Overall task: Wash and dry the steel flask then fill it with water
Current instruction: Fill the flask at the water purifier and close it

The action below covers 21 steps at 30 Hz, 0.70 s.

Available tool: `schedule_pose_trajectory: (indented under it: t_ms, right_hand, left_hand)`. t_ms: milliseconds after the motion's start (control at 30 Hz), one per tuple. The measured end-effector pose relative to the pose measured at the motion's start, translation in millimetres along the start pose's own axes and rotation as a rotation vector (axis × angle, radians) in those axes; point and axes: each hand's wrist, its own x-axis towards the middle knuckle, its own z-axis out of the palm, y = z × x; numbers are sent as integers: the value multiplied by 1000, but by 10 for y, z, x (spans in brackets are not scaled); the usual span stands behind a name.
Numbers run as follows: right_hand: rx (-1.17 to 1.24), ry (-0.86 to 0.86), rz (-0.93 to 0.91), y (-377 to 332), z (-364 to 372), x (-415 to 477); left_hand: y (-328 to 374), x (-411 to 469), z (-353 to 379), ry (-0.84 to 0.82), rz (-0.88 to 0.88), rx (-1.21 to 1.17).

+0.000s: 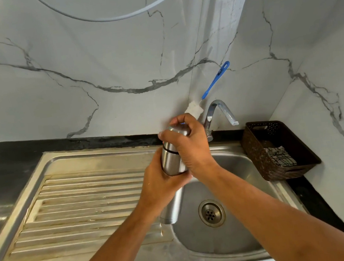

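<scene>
The steel flask (pixel 171 159) is held upright above the left edge of the sink basin (pixel 241 226). My left hand (pixel 160 182) grips its lower body from the left. My right hand (pixel 186 143) curls over its steel cap at the top. The flask's bottom is hidden behind my left hand. A bottle brush with a blue handle (pixel 215 81) and white bristles leans against the wall behind the flask. The chrome tap (pixel 218 112) stands just right of my right hand, and no water runs from it.
A ribbed steel draining board (pixel 85 208) lies left of the basin. The drain (pixel 211 213) sits in the basin floor. A dark woven basket (pixel 277 150) with a checked cloth stands on the black counter at the right. Marble walls close off the back and right.
</scene>
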Motion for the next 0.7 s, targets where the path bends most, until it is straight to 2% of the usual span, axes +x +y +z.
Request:
schedule_pose_trajectory:
  t_ms: [133, 233, 467, 700]
  right_hand:
    - [-156, -287, 33, 69, 76, -34]
    - [-343, -433, 7, 176, 204, -39]
    - [-459, -560, -101, 354, 628, -159]
    - [-529, -566, -185, 361, 729, -148]
  left_hand:
    - [-193, 11, -253, 121, -37, -25]
    - [-357, -26, -468, 209, -84, 13]
    - [-618, -275, -861, 271, -134, 52]
    - [-581, -276, -967, 275, -121, 100]
